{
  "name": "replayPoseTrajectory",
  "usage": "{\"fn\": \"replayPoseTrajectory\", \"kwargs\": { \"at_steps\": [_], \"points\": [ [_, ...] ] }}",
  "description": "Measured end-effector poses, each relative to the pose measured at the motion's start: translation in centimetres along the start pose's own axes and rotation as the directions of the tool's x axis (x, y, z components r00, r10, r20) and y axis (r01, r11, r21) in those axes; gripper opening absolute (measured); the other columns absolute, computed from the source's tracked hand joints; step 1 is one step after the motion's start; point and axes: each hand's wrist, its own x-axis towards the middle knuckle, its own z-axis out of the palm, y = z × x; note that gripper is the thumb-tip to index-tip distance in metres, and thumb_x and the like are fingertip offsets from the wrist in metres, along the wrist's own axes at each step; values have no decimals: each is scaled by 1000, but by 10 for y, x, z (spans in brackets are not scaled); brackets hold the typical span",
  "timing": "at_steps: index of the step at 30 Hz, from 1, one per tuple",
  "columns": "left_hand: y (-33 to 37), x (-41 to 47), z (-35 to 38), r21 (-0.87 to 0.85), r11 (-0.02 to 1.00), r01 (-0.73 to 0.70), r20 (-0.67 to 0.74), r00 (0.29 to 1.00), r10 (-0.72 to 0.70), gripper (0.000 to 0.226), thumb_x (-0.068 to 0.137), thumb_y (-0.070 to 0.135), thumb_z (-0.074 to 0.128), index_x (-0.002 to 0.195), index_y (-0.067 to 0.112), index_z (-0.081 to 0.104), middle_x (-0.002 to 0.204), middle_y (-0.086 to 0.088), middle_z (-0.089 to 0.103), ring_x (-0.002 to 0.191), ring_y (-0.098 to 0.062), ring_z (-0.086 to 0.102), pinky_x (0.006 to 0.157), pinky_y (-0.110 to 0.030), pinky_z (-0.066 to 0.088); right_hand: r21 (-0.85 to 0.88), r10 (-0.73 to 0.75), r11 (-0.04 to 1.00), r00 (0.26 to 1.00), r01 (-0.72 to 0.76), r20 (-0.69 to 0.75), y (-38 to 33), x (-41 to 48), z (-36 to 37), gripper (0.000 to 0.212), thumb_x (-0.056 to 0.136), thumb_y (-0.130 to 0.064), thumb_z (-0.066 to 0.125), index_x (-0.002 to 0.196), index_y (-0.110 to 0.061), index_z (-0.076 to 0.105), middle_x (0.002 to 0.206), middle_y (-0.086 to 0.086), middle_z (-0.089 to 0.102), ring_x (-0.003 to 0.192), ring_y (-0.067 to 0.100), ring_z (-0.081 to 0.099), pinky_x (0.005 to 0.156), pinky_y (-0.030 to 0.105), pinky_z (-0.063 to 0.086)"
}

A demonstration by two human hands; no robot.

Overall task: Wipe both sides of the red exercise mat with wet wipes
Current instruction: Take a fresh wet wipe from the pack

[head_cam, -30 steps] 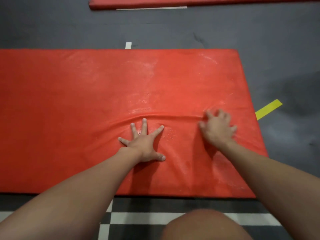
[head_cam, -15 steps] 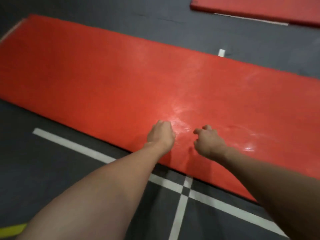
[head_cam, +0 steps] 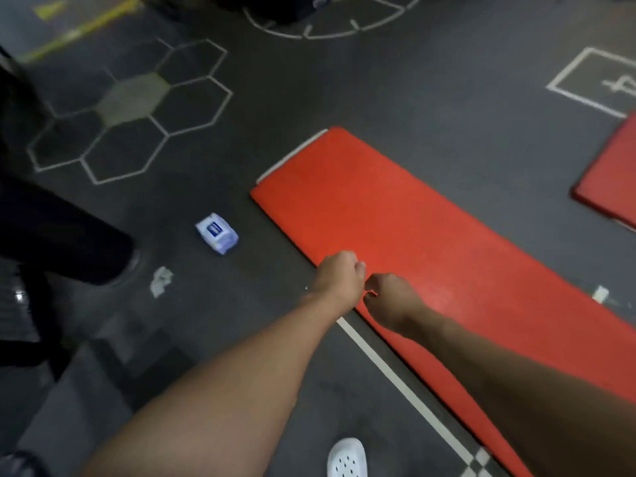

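Observation:
The red exercise mat (head_cam: 406, 235) lies flat on the dark floor, running diagonally from upper left to lower right. My left hand (head_cam: 339, 273) is curled into a fist over the mat's near long edge, close to its left end. My right hand (head_cam: 389, 297) is right beside it, fingers curled in, also over that edge. Nothing shows in either hand. A blue and white pack of wet wipes (head_cam: 216, 233) lies on the floor left of the mat. A crumpled wipe (head_cam: 161, 281) lies further left and nearer to me.
A second red mat (head_cam: 612, 177) lies at the right edge. A white line (head_cam: 395, 380) is painted along the mat's near edge, with hexagon markings (head_cam: 134, 98) at upper left. A dark bulky shape (head_cam: 58, 235) fills the left side. My white shoe (head_cam: 347, 457) is at the bottom.
Both hands have gone from spread flat on the mat to curled fists. They and the view have moved left along the mat's near edge, bringing the wipes pack into sight.

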Motion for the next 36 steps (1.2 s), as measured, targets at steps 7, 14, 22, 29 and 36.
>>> {"fn": "replayPoseTrajectory", "kwargs": {
  "at_steps": [7,14,22,29,36],
  "points": [
    [-26,32,-226,-141,979,149,-128,978,-167,22,92,13,46,92,8,68,102,-13,71,99,-31,65,72,-29,44,-24,-139,990,988,141,64,-208,33,-69,21,89,-15,50,99,-9,66,112,16,68,105,33,63,76,31,47],
    [-46,115,-365,-156,950,272,-161,941,-296,20,84,15,50,67,21,60,95,-6,73,96,-28,66,81,-31,53,-2,-186,983,982,186,26,-318,121,-154,28,92,-11,54,114,-9,70,119,14,69,112,30,63,80,25,44],
    [-106,244,-488,-211,933,291,-185,925,-330,21,86,18,54,66,20,58,91,-3,72,92,-25,67,80,-30,53,-170,-288,943,958,286,17,-469,274,-206,28,98,-16,47,105,-1,69,113,22,68,110,36,63,83,33,47],
    [-218,348,-620,-327,885,330,-290,857,-426,19,85,11,53,75,13,69,96,-11,73,95,-29,68,83,-35,54,-279,-418,856,901,434,118,-669,417,-188,30,95,-14,45,102,3,69,109,26,68,106,39,65,84,35,51],
    [-335,396,-726,-502,699,509,-325,638,-698,18,90,7,49,82,3,65,89,-16,67,89,-30,64,64,-23,45,-245,-540,707,731,663,418,-857,497,-128,32,99,-15,43,116,1,66,119,24,64,111,35,61,78,32,44]
  ]
}}
